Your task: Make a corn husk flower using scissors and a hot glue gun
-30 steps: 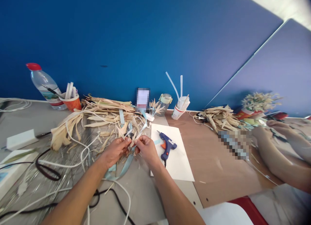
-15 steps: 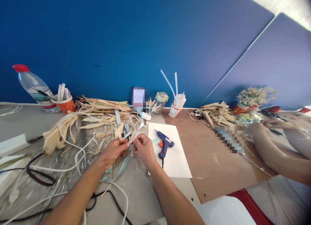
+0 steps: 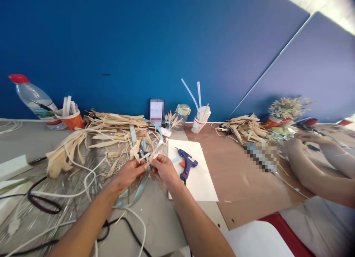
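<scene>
My left hand [image 3: 132,172] and my right hand [image 3: 163,169] meet over the table, fingertips nearly touching. Both are closed in a pinch on a pale corn husk strip [image 3: 151,160], partly hidden by the fingers. Light blue ribbon [image 3: 139,191] trails below the hands, and another length rises behind them. Cut corn husk pieces [image 3: 134,153] lie just beyond my left hand. To the right of my right hand, a blue glue gun [image 3: 188,162] with an orange trigger lies on a white sheet [image 3: 202,188].
Dried corn husks [image 3: 116,120] are heaped along the blue partition, near a phone [image 3: 156,111] and a white cup [image 3: 197,126]. White cables [image 3: 90,181] cross the left side. A red-capped bottle [image 3: 36,101] leans there. At right, a co-worker's arms [image 3: 307,172] rest over the table.
My fingers have shifted slightly around the corn husk strip, and less of it shows between them. The whole view has moved a little, with things sliding left.
</scene>
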